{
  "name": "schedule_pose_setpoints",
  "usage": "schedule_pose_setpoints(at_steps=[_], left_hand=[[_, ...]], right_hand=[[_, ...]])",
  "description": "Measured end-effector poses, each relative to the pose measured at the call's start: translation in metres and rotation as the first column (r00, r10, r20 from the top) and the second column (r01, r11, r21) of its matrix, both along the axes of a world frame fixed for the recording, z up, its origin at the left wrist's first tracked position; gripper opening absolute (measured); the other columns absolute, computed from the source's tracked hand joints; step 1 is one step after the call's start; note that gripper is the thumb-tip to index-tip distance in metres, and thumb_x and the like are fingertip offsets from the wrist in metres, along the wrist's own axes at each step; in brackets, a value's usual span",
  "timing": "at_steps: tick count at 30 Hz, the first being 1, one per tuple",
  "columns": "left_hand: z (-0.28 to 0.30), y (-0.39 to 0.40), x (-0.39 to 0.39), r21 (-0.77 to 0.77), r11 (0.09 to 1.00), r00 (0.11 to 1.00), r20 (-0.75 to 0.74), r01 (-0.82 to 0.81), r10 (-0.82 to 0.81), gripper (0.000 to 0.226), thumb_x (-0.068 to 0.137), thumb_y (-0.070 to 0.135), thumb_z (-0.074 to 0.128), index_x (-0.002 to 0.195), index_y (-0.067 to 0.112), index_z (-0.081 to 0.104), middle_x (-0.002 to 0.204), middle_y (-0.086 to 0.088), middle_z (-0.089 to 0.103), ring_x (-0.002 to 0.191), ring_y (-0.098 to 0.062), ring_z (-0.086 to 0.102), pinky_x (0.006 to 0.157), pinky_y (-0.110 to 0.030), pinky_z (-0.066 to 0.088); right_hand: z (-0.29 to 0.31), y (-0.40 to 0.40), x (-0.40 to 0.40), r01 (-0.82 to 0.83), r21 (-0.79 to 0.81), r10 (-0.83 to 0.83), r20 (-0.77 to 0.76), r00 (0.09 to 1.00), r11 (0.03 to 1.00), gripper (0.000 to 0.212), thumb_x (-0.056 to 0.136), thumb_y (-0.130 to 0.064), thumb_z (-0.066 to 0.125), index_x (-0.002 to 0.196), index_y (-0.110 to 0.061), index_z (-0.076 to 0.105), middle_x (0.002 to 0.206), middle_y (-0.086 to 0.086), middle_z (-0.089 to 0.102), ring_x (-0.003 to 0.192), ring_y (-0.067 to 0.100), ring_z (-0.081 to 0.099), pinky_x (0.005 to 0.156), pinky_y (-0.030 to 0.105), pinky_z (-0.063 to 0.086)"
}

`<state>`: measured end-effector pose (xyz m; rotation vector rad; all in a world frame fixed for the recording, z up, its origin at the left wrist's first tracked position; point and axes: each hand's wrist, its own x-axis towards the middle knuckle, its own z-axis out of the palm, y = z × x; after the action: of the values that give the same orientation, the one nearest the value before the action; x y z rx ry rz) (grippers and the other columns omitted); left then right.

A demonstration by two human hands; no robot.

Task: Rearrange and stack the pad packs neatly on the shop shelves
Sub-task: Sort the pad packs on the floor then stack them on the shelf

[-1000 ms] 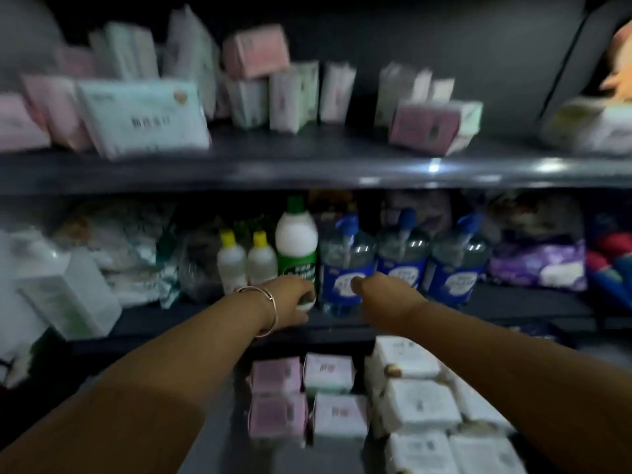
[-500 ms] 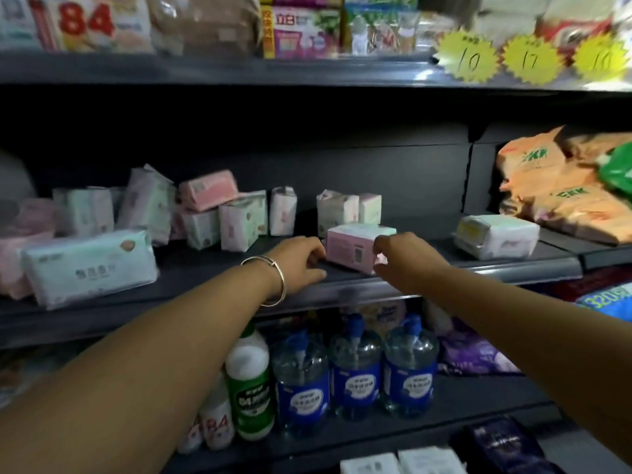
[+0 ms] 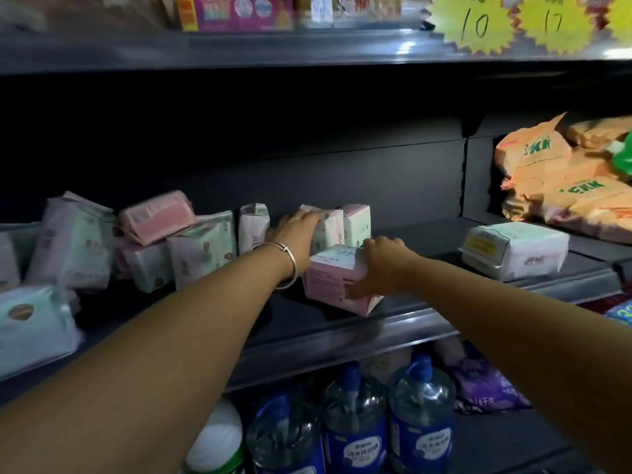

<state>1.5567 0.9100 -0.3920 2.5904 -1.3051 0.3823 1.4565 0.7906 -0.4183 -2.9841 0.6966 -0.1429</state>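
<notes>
Two hands work on the middle shelf (image 3: pixel 403 331), where the pad packs sit. A pink pack (image 3: pixel 333 285) lies flat near the shelf's front edge, and the right hand (image 3: pixel 379 265) is closed around its right end, fingers over the top and thumb down the front face. Just behind it stand two upright packs side by side: a white pack (image 3: pixel 326 230) and a pale green pack (image 3: pixel 357 224). The left hand (image 3: pixel 295 234), with a silver bangle (image 3: pixel 285 265) on its wrist, lies over the top of the white one with fingers curled on it; whether it truly grips cannot be told. Left of that hand a narrow pack (image 3: pixel 253 227) stands alone, then a loose jumble of green and pink packs (image 3: pixel 150 241) leans together, one pink one tilted on top. A larger mint pack (image 3: pixel 34 326) lies at the far left front. Well apart to the right, a white pack with a yellow label (image 3: pixel 513 249) lies flat, and orange bags (image 3: pixel 561 179) are heaped beyond it. Yellow price tags (image 3: pixel 478 25) hang from the shelf above. Blue-labelled water bottles (image 3: pixel 355 425) stand on the shelf below, beside a purple bag (image 3: pixel 485 388).
</notes>
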Motion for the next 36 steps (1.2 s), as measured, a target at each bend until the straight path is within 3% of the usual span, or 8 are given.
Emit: schedule_pose_setpoints(at_steps=[10, 14, 18, 21, 26, 29, 32, 36], left_hand=[[0.000, -0.084, 0.046, 0.286, 0.958, 0.978, 0.200, 0.007, -0.066, 0.098, 0.078, -0.001, 0.063, 0.150, 0.023, 0.001, 0.159, 0.003, -0.001, 0.147, -0.019, -0.002, 0.119, -0.039, 0.005], [-0.011, -0.105, 0.061, 0.392, 0.919, 0.964, 0.255, -0.031, -0.076, 0.092, 0.083, 0.010, 0.063, 0.150, 0.026, 0.002, 0.158, 0.006, -0.007, 0.146, -0.021, -0.002, 0.117, -0.043, 0.011], [-0.019, -0.117, 0.072, 0.454, 0.877, 0.885, 0.459, -0.156, -0.080, 0.082, 0.083, 0.031, 0.067, 0.145, 0.029, 0.014, 0.157, 0.003, 0.003, 0.137, -0.025, 0.020, 0.103, -0.042, 0.028], [-0.021, -0.121, 0.071, 0.405, 0.888, 0.825, 0.562, -0.216, -0.056, 0.064, 0.088, 0.035, 0.060, 0.142, 0.025, 0.026, 0.149, 0.001, 0.026, 0.129, -0.026, 0.027, 0.098, -0.038, 0.030], [-0.017, -0.115, 0.063, 0.330, 0.889, 0.766, 0.642, -0.318, 0.035, 0.040, 0.094, 0.031, 0.048, 0.132, 0.017, 0.048, 0.133, -0.003, 0.042, 0.125, -0.025, 0.032, 0.099, -0.035, 0.027], [-0.011, -0.101, 0.059, 0.309, 0.884, 0.766, 0.637, -0.352, 0.082, 0.038, 0.095, 0.020, 0.045, 0.133, 0.018, 0.047, 0.136, -0.004, 0.040, 0.129, -0.026, 0.029, 0.104, -0.037, 0.025], [-0.005, -0.084, 0.051, 0.310, 0.871, 0.785, 0.606, -0.381, 0.127, 0.046, 0.089, 0.019, 0.054, 0.133, 0.015, 0.043, 0.137, -0.007, 0.040, 0.132, -0.027, 0.027, 0.109, -0.042, 0.020], [0.001, -0.058, 0.040, 0.331, 0.839, 0.837, 0.493, -0.432, 0.236, 0.061, 0.081, 0.016, 0.064, 0.134, 0.009, 0.035, 0.138, -0.013, 0.043, 0.131, -0.031, 0.033, 0.109, -0.044, 0.020]], right_hand=[[-0.001, -0.056, 0.001, 0.028, -0.254, -0.003, 0.097, 0.995, 0.967, 0.094, 0.068, -0.052, 0.073, 0.140, -0.011, 0.029, 0.134, 0.013, 0.035, 0.121, 0.032, 0.032, 0.099, 0.041, 0.041], [-0.012, -0.071, 0.011, -0.006, -0.287, 0.029, 0.078, 0.997, 0.958, 0.100, 0.072, -0.060, 0.065, 0.146, -0.012, 0.018, 0.141, 0.010, 0.035, 0.126, 0.031, 0.029, 0.102, 0.043, 0.032], [-0.013, -0.078, 0.015, -0.010, -0.215, 0.033, 0.102, 0.994, 0.977, 0.091, 0.081, -0.074, 0.037, 0.146, -0.013, 0.024, 0.142, 0.008, 0.037, 0.129, 0.030, 0.028, 0.102, 0.046, 0.028], [-0.016, -0.079, 0.018, 0.004, -0.155, 0.021, 0.157, 0.987, 0.988, 0.078, 0.088, -0.069, 0.022, 0.139, -0.012, 0.035, 0.135, 0.010, 0.041, 0.125, 0.029, 0.031, 0.098, 0.047, 0.028], [-0.011, -0.072, 0.020, -0.017, -0.064, 0.035, 0.283, 0.959, 0.998, 0.073, 0.085, -0.059, 0.051, 0.136, -0.008, 0.038, 0.132, 0.011, 0.040, 0.123, 0.029, 0.031, 0.099, 0.043, 0.034], [0.002, -0.064, 0.018, -0.066, -0.088, 0.090, 0.301, 0.949, 0.994, 0.074, 0.073, -0.058, 0.068, 0.127, -0.011, 0.052, 0.127, 0.011, 0.042, 0.120, 0.029, 0.033, 0.102, 0.040, 0.036], [0.009, -0.047, 0.017, -0.163, 0.005, 0.151, 0.344, 0.927, 0.987, 0.057, 0.068, -0.048, 0.077, 0.111, -0.016, 0.060, 0.126, 0.009, 0.042, 0.122, 0.030, 0.034, 0.103, 0.041, 0.036], [0.012, -0.023, 0.014, -0.070, 0.081, 0.059, 0.138, 0.989, 0.994, 0.079, 0.070, -0.045, 0.078, 0.131, -0.014, 0.039, 0.133, 0.011, 0.042, 0.124, 0.034, 0.041, 0.104, 0.044, 0.034]])
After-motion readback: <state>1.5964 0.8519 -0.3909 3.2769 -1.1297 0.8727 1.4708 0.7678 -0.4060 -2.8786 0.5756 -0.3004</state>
